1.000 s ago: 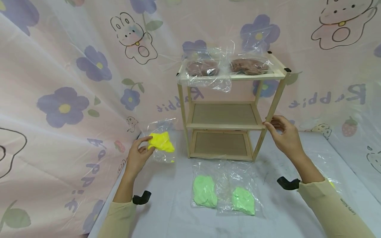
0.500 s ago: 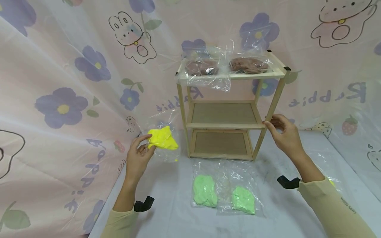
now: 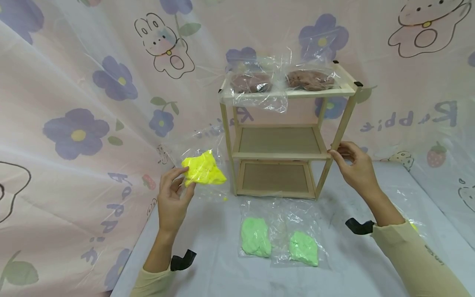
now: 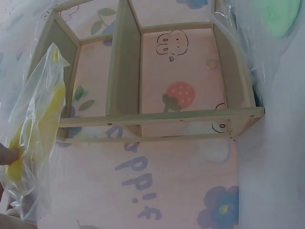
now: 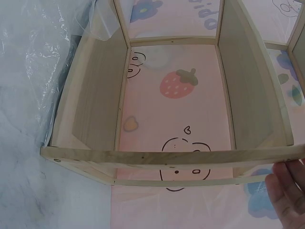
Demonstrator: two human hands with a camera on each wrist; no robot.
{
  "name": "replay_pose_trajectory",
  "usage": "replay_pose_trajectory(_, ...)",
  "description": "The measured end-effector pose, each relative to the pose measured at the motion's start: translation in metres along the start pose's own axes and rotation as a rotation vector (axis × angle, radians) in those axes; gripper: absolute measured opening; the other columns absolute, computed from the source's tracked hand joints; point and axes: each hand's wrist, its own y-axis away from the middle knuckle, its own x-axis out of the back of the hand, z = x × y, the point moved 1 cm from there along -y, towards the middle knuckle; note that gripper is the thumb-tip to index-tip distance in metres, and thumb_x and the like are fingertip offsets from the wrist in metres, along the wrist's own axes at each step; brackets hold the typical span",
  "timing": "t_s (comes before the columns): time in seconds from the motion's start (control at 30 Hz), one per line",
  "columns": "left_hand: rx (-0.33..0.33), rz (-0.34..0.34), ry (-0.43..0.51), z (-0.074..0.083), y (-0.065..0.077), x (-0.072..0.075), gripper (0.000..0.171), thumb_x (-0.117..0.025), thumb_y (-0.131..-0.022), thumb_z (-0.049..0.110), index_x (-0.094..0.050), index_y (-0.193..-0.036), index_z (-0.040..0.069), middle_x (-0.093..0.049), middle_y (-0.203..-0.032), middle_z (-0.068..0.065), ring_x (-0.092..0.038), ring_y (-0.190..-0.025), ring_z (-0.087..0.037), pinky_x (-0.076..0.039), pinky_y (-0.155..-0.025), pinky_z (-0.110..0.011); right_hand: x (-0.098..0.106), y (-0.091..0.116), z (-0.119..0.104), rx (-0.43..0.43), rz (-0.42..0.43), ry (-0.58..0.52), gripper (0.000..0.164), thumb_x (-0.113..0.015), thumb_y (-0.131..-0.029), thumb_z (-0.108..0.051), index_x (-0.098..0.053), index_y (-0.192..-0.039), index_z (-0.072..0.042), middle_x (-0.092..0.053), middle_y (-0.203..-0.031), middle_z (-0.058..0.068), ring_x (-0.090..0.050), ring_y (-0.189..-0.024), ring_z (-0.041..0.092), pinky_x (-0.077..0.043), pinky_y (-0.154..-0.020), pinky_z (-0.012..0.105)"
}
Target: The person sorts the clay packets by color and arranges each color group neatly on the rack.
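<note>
Between thumb and fingers my left hand (image 3: 173, 202) pinches a clear plastic bag with a flattened yellow lump of clay (image 3: 205, 168) inside. The bag is held in the air just left of a wooden three-tier shelf (image 3: 280, 156); the left wrist view shows the yellow clay (image 4: 52, 107) beside the frame. My right hand (image 3: 354, 167) grips the shelf's right front post at the height of the middle board. On the top board lie two clear bags of brown clay (image 3: 310, 80), side by side. The middle and bottom boards carry nothing.
Two bags of light green clay (image 3: 256, 237) lie on the white tabletop (image 3: 219, 264) in front of the shelf. Another bag with some yellow (image 3: 413, 227) is partly hidden behind my right forearm. A printed curtain (image 3: 81, 177) hangs behind and to the left.
My left hand has lifted the bag of yellow clay slightly and brought it a little right, nearer the shelf. The right hand keeps its hold on the post.
</note>
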Motion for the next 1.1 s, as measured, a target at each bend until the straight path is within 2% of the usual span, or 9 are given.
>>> replay_pose_trajectory(0.23,-0.114,0.045,0.019,0.005,0.006,-0.009,0.05,-0.07,-0.09,-0.023,-0.061,-0.138,-0.009,-0.048,-0.143,-0.015,-0.064,-0.121,-0.024,-0.055,-0.108,-0.025,-0.001,0.0,0.002,0.0,0.0,0.0,0.026,-0.07,-0.104,-0.002,-0.068,-0.13,0.004,-0.071,-0.111,0.011,-0.06,-0.101,-0.009,-0.046,-0.092,0.002)
replay_pose_trajectory(0.5,-0.256,0.029,0.051,0.007,0.014,-0.021,0.049,-0.067,-0.085,-0.029,-0.061,-0.132,-0.015,-0.043,-0.14,-0.028,-0.061,-0.123,-0.026,-0.054,-0.111,-0.031,-0.002,0.0,0.003,0.001,0.004,0.006,0.027,-0.07,-0.104,-0.002,-0.068,-0.13,0.005,-0.07,-0.111,0.012,-0.06,-0.1,-0.01,-0.046,-0.091,0.002)
replay_pose_trajectory(0.73,-0.35,0.016,0.044,0.007,0.02,-0.03,0.047,-0.067,-0.082,-0.028,-0.06,-0.128,-0.018,-0.044,-0.136,-0.032,-0.059,-0.128,-0.025,-0.053,-0.113,-0.036,-0.001,-0.001,0.002,0.01,0.004,0.009,0.026,-0.07,-0.104,-0.003,-0.068,-0.129,0.004,-0.071,-0.112,0.014,-0.06,-0.1,-0.01,-0.046,-0.091,0.002)
replay_pose_trajectory(0.93,-0.425,-0.03,0.041,0.006,0.024,-0.039,0.044,-0.068,-0.081,-0.024,-0.062,-0.124,-0.019,-0.046,-0.132,-0.035,-0.059,-0.129,-0.025,-0.054,-0.11,-0.033,0.0,-0.001,-0.001,0.018,0.008,0.006,0.026,-0.071,-0.104,-0.004,-0.069,-0.129,0.004,-0.072,-0.111,0.015,-0.06,-0.1,-0.009,-0.046,-0.091,0.003)
replay_pose_trajectory(1.1,-0.434,-0.093,0.056,0.005,0.022,-0.051,0.044,-0.068,-0.083,-0.023,-0.065,-0.126,-0.014,-0.046,-0.13,-0.037,-0.061,-0.126,-0.025,-0.056,-0.108,-0.032,0.001,-0.001,-0.003,0.014,0.01,0.007,0.025,-0.071,-0.104,-0.005,-0.069,-0.128,0.003,-0.071,-0.11,0.012,-0.06,-0.1,-0.009,-0.046,-0.091,0.003)
